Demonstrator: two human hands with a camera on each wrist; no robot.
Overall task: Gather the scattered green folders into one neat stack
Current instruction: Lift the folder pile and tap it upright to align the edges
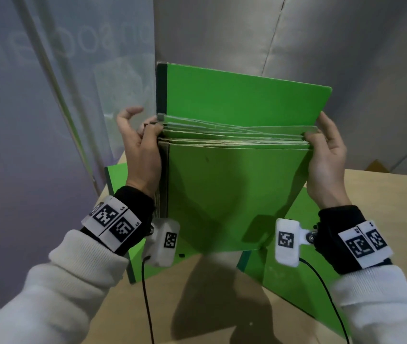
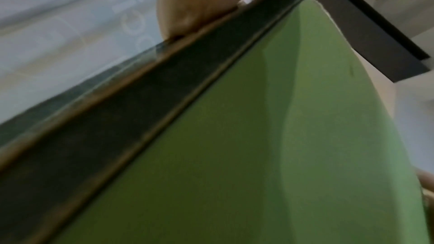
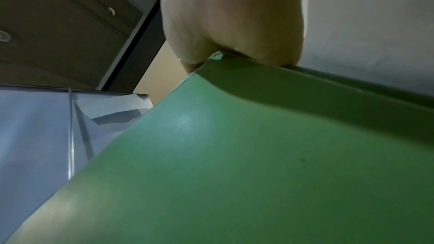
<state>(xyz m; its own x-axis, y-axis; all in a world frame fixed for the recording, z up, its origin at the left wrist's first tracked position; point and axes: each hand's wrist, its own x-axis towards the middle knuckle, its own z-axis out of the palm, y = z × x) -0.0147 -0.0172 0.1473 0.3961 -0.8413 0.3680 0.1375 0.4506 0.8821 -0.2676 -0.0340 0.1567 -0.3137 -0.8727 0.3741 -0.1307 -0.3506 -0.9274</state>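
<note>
A bundle of several green folders stands upright on edge above the table, held between both hands. One folder at the back sticks up higher than the rest. My left hand grips the bundle's left edge near the dark spines, fingers curled over the top. My right hand holds the right edge, thumb in front. Two more green folders lie flat on the table: one at the left, one at the right. The wrist views show green cover close up.
The tan table runs under the folders. A grey curtain wall stands behind, and a translucent panel at the left. Black cables hang from the wrist cameras.
</note>
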